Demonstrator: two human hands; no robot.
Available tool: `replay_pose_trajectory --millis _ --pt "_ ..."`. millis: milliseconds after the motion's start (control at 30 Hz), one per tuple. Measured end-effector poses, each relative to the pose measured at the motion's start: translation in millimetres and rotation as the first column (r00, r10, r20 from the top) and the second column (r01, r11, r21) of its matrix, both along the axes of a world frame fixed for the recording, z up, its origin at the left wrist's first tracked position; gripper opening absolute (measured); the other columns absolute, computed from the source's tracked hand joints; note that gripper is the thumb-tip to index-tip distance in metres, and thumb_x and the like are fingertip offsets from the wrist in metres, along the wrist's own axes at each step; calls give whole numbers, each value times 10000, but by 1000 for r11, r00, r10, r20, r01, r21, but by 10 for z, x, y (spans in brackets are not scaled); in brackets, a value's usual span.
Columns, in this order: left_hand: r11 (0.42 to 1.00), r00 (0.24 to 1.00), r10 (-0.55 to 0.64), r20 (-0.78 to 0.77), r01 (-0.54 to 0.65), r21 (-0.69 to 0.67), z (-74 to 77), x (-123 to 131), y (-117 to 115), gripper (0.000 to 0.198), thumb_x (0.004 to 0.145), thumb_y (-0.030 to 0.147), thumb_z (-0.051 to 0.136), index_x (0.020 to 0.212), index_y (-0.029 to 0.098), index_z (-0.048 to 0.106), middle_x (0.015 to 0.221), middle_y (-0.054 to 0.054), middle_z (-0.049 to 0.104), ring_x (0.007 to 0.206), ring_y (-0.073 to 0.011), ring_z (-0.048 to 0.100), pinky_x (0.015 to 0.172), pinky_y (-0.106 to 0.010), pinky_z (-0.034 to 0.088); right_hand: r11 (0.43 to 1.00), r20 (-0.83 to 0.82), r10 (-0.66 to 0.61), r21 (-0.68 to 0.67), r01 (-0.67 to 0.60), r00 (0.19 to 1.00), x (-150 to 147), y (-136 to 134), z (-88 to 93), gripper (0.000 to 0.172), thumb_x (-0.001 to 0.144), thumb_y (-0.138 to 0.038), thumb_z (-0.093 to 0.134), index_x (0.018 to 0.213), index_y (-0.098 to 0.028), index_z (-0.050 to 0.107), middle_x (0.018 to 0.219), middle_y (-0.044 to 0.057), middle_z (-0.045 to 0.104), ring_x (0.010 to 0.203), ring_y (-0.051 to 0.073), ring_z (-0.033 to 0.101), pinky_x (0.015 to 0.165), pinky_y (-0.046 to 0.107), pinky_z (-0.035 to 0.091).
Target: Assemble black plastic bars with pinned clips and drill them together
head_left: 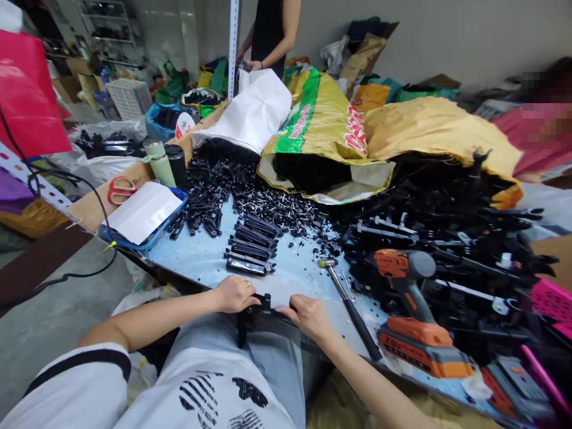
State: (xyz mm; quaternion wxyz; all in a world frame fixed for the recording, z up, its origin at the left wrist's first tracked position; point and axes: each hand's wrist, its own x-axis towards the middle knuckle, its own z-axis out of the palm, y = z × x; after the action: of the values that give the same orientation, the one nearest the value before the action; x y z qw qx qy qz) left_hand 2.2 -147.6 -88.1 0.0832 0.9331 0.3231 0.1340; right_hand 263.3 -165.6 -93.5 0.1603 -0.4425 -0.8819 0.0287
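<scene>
At the table's near edge, my left hand point(235, 294) is closed on a black plastic part point(265, 302), its thumb pressed along it. My right hand point(308, 316) is just to the right, fingers curled and thumb pointing at the part. Whether it pinches something small is hidden. Beyond my hands lies a row of black folded bracket-like pieces point(252, 244), side by side on the blue table top point(308, 271). A hammer point(351, 307) with a black handle rests right of my right hand. Next to it sits an orange and grey cordless drill point(413, 316).
Small screws and black fittings point(286, 211) are heaped behind the row. Open sacks point(322, 131) stand along the back. Black parts with metal rods point(465, 262) pile up at right. Left are a paper-covered blue tray point(143, 214), red scissors point(121, 189) and a green flask point(159, 162). A person point(272, 42) stands behind.
</scene>
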Motion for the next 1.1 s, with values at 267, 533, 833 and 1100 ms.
replay_pose_trajectory --millis 267,533,833,1100 --pt "960 859 -168 484 255 -119 658 39 -623 653 935 500 50 658 190 554 527 -57 533 513 -146 512 532 -280 429 849 -536 356 -157 -504 766 -267 -525 977 576 826 -724 273 628 -227 486 475 -9 422 451 133 450 473 276 293" --pt "997 659 -26 751 71 -28 542 323 -974 683 926 518 16 904 158 596 718 -108 634 679 -178 612 640 -318 492 996 -884 -63 -84 -26 462 -950 -402 164 662 830 -681 70 1063 -220 484 927 140 540 882 269 543 714 409 460" --pt "929 803 30 595 -242 279 106 485 -735 781 844 692 56 1329 189 406 1228 -192 524 1228 -349 447 1017 -583 317 952 -953 -303 -302 42 27 -1416 283 -13 529 914 -542 146 1293 -213 317 1316 145 416 1196 227 441 958 442 391" --pt "969 956 136 259 -183 167 -99 -9 33 828 810 750 135 1018 127 639 887 -157 641 908 -273 608 809 -407 480 611 -633 -589 57 789 502 495 178 669 579 801 -521 546 1222 -135 449 1321 196 408 1275 324 319 1038 519 251"
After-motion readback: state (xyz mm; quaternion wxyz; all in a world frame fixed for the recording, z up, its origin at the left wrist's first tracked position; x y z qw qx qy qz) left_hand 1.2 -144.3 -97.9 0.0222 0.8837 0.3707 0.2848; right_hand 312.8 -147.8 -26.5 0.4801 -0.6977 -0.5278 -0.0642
